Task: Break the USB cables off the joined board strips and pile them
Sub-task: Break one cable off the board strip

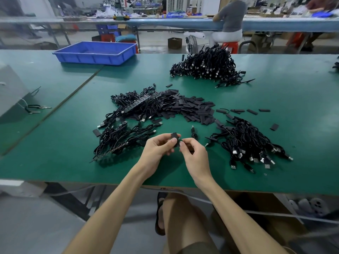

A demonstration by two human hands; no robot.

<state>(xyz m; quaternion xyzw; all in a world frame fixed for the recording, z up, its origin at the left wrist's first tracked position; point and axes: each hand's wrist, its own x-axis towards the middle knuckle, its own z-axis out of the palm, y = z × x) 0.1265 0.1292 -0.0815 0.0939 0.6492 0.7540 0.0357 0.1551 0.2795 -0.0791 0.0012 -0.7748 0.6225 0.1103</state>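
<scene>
Head view: low over the near part of the green bench (55, 162), the left hand (159, 147) and right hand (194, 153) meet on one small black piece (175, 139). The left thumb and curled fingers pinch its upper end, and the right fingertips pinch its lower end, knuckles almost touching. It is too small to tell whether this is a board segment with a cable end still on it.

From the hands, the unbroken stock lies at nine to ten o'clock: a joined board strip (110, 153) with black USB cables (124, 134) fanning off it, and a second strip (141, 103) at eleven. A heap of flat black offcuts (189, 107) sits at twelve to one, the near pile of freed cables (253, 143) at three, and a bigger far pile (207, 65) at one. A blue tray (95, 52) stands at eleven by the far edge.

To do the snap well, I would keep both pinches tight against the break line and bend sharply, not twist, so the solder end is not strained. The freed cable then probably belongs at three o'clock, plugs lying the same way as the rest
</scene>
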